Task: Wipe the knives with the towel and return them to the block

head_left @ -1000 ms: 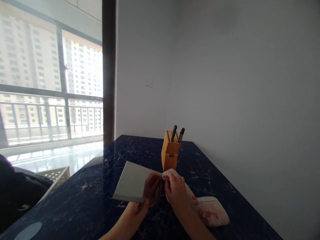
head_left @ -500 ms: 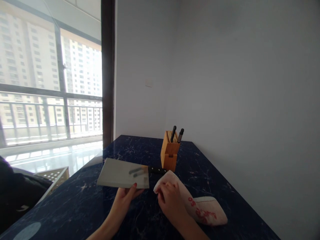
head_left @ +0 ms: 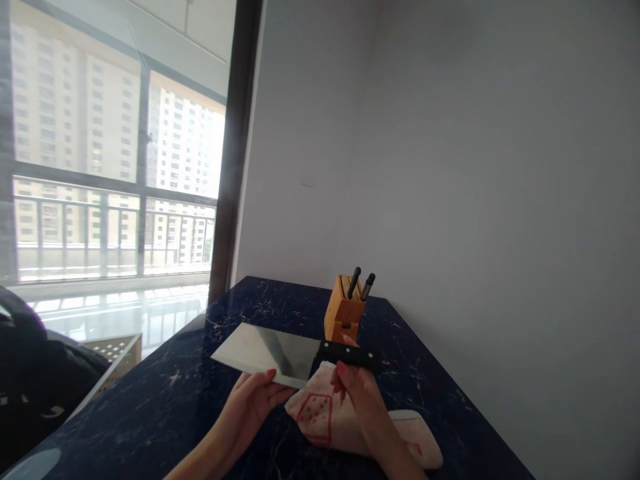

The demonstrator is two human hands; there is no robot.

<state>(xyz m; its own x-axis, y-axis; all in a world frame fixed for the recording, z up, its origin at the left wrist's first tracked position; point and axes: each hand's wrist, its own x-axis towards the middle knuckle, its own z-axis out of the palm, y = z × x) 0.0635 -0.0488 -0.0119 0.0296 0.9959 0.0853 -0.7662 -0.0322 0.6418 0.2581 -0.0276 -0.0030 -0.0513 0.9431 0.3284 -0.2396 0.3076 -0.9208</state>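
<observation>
A cleaver with a wide steel blade (head_left: 265, 352) and a black handle (head_left: 350, 355) is held flat above the dark marble table (head_left: 150, 413). My left hand (head_left: 253, 400) supports the blade's near edge from below with its fingers pinched on it. My right hand (head_left: 357, 390) grips the black handle, fingers curled round it. A white cloth with red stitching (head_left: 325, 417) lies under my right hand, partly draped beneath the knife.
A wooden knife block (head_left: 344, 313) with two dark handles stands behind the cleaver near the grey wall. At the left are a large window, a perforated box (head_left: 113, 350) and a dark bag (head_left: 35, 373) off the table's edge.
My right hand has left the cloth and taken the cleaver's handle. The blade has shifted right and turned, with the left hand still under it. The camera has tilted.
</observation>
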